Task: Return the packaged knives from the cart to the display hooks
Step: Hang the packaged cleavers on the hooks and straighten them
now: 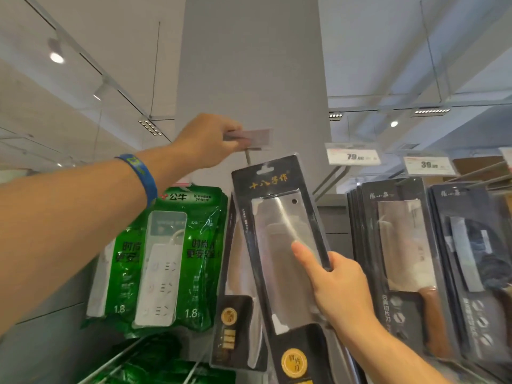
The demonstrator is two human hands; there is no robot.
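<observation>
From your head camera, your right grip [340,286] is curled round the packaged knife [285,245], thumb on its front. It holds the pack tilted just under the hook [247,157]. Your left grip [210,142] pinches the price tag [257,138] above it.

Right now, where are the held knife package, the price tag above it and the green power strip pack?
knife package [277,214]: head view, on the blade under the blister.
price tag [259,137]: head view, its exposed right half.
green power strip pack [201,253]: head view, its printed front.
</observation>
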